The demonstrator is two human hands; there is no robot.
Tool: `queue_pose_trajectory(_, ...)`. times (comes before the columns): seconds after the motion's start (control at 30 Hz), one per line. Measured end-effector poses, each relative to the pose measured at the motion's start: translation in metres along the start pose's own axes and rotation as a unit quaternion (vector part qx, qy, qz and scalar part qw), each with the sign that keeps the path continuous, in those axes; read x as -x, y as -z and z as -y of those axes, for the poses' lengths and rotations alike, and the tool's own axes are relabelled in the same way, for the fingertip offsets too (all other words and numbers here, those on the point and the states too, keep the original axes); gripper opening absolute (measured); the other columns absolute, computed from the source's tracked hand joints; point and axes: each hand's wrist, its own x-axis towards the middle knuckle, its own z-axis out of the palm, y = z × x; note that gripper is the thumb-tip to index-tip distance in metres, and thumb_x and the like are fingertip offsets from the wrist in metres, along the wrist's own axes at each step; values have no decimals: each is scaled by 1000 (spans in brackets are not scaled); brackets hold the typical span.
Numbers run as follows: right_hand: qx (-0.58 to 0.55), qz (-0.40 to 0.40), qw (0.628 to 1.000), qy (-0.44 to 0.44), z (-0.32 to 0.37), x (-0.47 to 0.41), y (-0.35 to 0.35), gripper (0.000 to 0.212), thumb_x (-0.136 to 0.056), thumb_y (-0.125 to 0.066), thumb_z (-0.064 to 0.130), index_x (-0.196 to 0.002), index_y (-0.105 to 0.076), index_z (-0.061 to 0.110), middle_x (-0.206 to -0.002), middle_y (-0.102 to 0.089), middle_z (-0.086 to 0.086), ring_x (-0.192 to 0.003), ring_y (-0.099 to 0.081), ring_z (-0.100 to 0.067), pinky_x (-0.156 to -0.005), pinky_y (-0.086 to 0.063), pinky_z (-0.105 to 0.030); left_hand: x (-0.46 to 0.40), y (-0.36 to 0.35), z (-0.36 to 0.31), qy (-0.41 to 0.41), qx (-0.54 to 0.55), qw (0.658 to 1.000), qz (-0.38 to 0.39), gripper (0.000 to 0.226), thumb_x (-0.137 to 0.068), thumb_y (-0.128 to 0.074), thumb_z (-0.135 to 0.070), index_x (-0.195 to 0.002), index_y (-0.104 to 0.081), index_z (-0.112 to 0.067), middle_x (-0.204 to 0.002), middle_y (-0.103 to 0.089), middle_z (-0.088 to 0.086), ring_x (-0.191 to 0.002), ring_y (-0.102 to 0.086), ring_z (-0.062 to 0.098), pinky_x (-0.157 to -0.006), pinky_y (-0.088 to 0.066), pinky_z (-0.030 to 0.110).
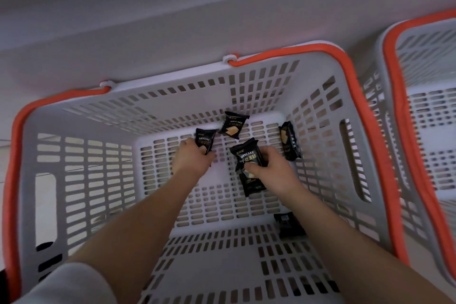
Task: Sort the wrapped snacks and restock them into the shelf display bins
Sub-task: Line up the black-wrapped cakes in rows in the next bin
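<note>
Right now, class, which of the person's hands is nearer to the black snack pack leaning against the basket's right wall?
Right. The right hand, gripping other packs, sits just left of that pack; the left hand is farther left across the basket floor.

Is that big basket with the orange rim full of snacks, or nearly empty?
Nearly empty. The basket shows mostly bare slotted floor, with only about six black Drycake packets; the left hand and right hand each grip one.
</note>
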Motion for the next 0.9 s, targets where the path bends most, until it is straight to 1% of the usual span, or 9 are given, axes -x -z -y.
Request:
queue_pose_trajectory(0.07,-10,-8,1000,10,10,11,5,28,-84,-66,24,-104,-47,24,-92,-56,13,-87,-56,-8,-63,-40,-16,13,12,-1,-66,72,995,33,34,-83,-64,-31,-103,-53,-7,-83,-57,1,-69,-55,17,-53,-41,27)
queue_pose_trajectory(0.23,-64,-32,997,12,39,56,24,25,-85,-66,23,-100,-47,27,-98,-58,11,-86,-56,-1,-64,-42,-18,67,64,-6,-189,109,968,125,27,-83,-65,-37,-101,-54,-20,-88,-63,-6,-81,-63,12,-66,-49,26)
queue_pose_trajectory(0.37,-7,-57,997,52,74,101,37,21,-83,-68,25,-89,-48,29,-97,-61,6,-86,-58,-7,-71,-46,-27,121,121,-14,-271,82,948,148,22,-79,-66,-44,-84,-52,-28,-69,-57,-13,-56,-53,-7,-52,-37,10)
queue_pose_trajectory(0.5,23,-78,989,122,123,154,40,18,-82,-68,27,-87,-50,30,-93,-63,6,-86,-61,-9,-81,-51,-35,177,174,-27,-338,166,919,113,37,-72,-69,-46,-91,-56,-17,-74,-59,-7,-66,-54,2,-70,-45,28)
queue_pose_trajectory(0.57,37,-92,981,169,149,179,37,17,-82,-67,25,-89,-51,27,-91,-63,7,-85,-61,-7,-79,-50,-31,202,194,-29,-354,246,894,119,38,-76,-73,-32,-100,-54,-10,-83,-62,-2,-77,-59,10,-80,-49,38)
queue_pose_trajectory(0.63,55,-93,972,207,175,200,33,28,-81,-66,24,-104,-50,19,-99,-64,3,-95,-60,-13,-86,-48,-35,222,210,-27,-376,277,879,97,29,-80,-70,-20,-103,-52,-20,-88,-63,-7,-77,-60,0,-79,-52,27)
queue_pose_trajectory(0.7,55,-102,963,245,198,220,26,32,-82,-65,22,-107,-46,18,-97,-61,9,-95,-59,-10,-83,-48,-23,241,225,-24,-410,276,867,59,31,-81,-69,-22,-103,-50,-32,-89,-61,-19,-72,-58,-13,-67,-45,7)
queue_pose_trajectory(0.77,48,-120,951,280,217,240,16,29,-85,-62,21,-104,-40,25,-92,-55,17,-83,-52,5,-64,-40,-2,256,240,-21,-431,274,859,25,31,-81,-69,-26,-99,-48,-39,-85,-60,-24,-72,-57,-17,-62,-42,3)
queue_pose_trajectory(0.9,19,-90,944,318,244,267,-12,18,-97,-44,24,-112,-38,32,-94,-50,25,-78,-45,14,-59,-33,5,275,263,-13,-459,289,840,-31,31,-84,-63,-33,-102,-44,-49,-108,-59,-10,-97,-58,2,-85,-49,23)
